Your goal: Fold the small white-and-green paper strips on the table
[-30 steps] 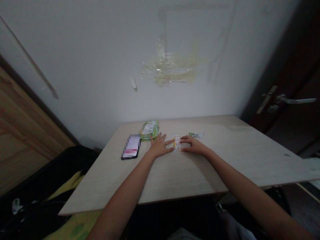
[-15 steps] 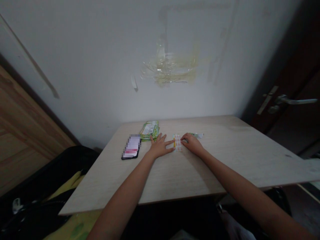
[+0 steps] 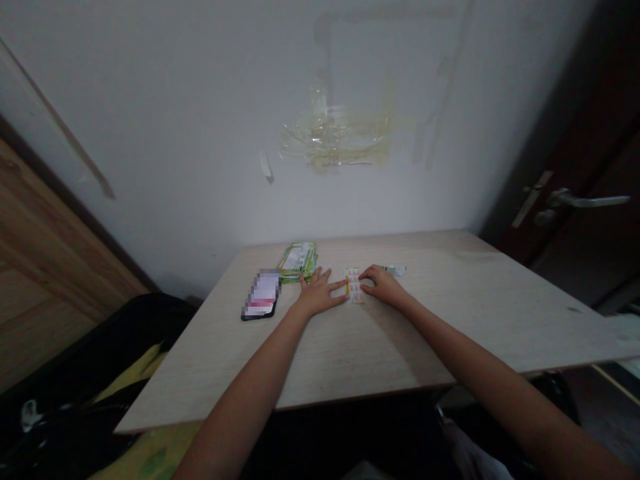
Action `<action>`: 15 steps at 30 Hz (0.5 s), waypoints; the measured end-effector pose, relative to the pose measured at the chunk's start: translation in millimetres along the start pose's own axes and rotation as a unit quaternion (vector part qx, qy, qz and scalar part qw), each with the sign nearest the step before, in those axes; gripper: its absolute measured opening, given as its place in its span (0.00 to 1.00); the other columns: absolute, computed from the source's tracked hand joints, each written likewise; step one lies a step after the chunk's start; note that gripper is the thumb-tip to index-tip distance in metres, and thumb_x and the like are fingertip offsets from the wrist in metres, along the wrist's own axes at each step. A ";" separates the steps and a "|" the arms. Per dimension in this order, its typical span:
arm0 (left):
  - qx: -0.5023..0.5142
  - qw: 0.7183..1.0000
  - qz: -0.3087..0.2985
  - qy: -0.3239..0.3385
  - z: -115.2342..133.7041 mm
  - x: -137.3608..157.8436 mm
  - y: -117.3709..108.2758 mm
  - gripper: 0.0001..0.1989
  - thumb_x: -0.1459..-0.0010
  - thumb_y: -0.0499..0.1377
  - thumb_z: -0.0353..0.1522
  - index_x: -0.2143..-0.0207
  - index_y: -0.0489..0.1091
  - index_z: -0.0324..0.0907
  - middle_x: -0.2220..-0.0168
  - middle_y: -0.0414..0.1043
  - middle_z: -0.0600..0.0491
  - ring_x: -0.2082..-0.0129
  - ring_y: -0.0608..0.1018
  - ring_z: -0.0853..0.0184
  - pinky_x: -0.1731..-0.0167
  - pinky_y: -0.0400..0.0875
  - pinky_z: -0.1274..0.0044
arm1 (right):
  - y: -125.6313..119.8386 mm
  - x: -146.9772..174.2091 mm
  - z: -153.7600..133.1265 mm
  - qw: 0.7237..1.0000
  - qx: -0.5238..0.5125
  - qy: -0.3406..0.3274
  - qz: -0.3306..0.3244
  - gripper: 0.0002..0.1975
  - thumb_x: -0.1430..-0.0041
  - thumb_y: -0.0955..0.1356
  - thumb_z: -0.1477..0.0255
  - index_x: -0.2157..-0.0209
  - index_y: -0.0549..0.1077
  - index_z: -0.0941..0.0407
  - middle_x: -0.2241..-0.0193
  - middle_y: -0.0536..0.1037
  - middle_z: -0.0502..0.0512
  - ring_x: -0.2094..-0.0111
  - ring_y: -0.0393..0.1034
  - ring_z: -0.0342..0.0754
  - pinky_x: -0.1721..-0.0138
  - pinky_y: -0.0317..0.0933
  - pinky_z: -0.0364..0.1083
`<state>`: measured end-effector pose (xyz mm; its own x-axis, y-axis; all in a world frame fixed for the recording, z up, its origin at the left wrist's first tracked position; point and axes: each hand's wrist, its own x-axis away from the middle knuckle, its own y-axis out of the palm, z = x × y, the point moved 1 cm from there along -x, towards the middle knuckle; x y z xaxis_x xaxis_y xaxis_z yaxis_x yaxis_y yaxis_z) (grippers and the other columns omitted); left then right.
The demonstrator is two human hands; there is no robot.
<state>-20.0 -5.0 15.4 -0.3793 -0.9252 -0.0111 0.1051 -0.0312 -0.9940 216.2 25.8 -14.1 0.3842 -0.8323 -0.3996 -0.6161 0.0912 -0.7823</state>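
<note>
One rectangular white card (image 3: 355,291) printed with pinkish blocks lies on the pale wood-grain surface (image 3: 360,360) between my left hand (image 3: 316,295), splayed at its edge seemingly to steady it, and my right hand (image 3: 384,287), curled opposite, whose grip I cannot tell.

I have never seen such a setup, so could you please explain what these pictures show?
There is no machine, just a person's bare left hand and right hand, seen from one camera worn on the head, looking forward and down. On the table lie a phone, a stack of green packets, a green-and-white scrap and a small printed sheet. The left hand is spread, fingertips at the sheet's left edge; the right hand's fingertips are at its right side. Whether they grip it is too small to tell.
</note>
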 end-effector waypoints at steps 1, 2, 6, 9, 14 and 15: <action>0.001 1.000 0.000 0.000 -0.4 -0.3 0.5 0.32 0.43 0.46 0.62 0.38 0.57 0.71 0.29 0.48 0.55 0.30 0.45 0.43 0.41 0.30 0.38 | 0.0 0.7 1.2 1.000 0.000 -0.007 -0.003 0.12 0.44 0.70 0.72 0.58 0.78 0.58 0.56 0.76 0.60 0.53 0.71 0.52 0.48 0.62 0.49; 0.002 1.000 0.000 0.000 -0.8 -0.4 0.9 0.32 0.43 0.46 0.62 0.38 0.57 0.71 0.29 0.48 0.55 0.30 0.45 0.44 0.41 0.30 0.38 | 0.0 1.5 2.4 1.000 -0.001 -0.013 -0.007 0.12 0.44 0.71 0.72 0.57 0.78 0.58 0.56 0.76 0.61 0.53 0.70 0.52 0.47 0.62 0.50; 0.007 1.000 0.001 0.007 -2.0 -0.3 1.1 0.32 0.43 0.46 0.62 0.38 0.57 0.72 0.29 0.48 0.54 0.30 0.45 0.44 0.42 0.30 0.37 | -0.8 5.1 5.5 0.999 -0.015 -0.037 -0.033 0.14 0.45 0.71 0.71 0.55 0.77 0.59 0.54 0.75 0.62 0.51 0.69 0.52 0.45 0.61 0.52; 0.007 1.000 -0.001 0.007 -2.1 0.2 0.4 0.32 0.43 0.45 0.62 0.38 0.57 0.71 0.29 0.47 0.54 0.30 0.45 0.42 0.43 0.30 0.36 | -2.4 8.5 6.4 0.997 -0.025 -0.051 -0.046 0.18 0.46 0.73 0.71 0.53 0.75 0.57 0.51 0.74 0.62 0.49 0.68 0.53 0.43 0.60 0.53; 0.010 1.000 0.001 0.006 -2.2 0.1 1.1 0.32 0.43 0.46 0.61 0.38 0.57 0.71 0.29 0.47 0.53 0.30 0.45 0.43 0.42 0.31 0.37 | -3.8 13.0 8.2 0.994 -0.043 -0.071 -0.068 0.22 0.48 0.74 0.68 0.51 0.74 0.56 0.49 0.72 0.62 0.47 0.67 0.53 0.41 0.58 0.55; 0.010 1.000 0.003 0.007 -2.3 0.0 1.5 0.31 0.43 0.46 0.61 0.38 0.58 0.71 0.29 0.48 0.53 0.30 0.46 0.44 0.42 0.31 0.37 | -3.9 13.5 8.8 0.994 -0.046 -0.073 -0.072 0.22 0.48 0.74 0.67 0.51 0.74 0.55 0.49 0.72 0.61 0.46 0.66 0.53 0.41 0.58 0.55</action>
<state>-22.0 -4.1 13.7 -0.3918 -0.9198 -0.0187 0.1262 -0.0336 -0.9914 229.9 19.0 -20.6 0.5651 -0.7439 -0.3568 -0.6048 -0.0795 -0.7924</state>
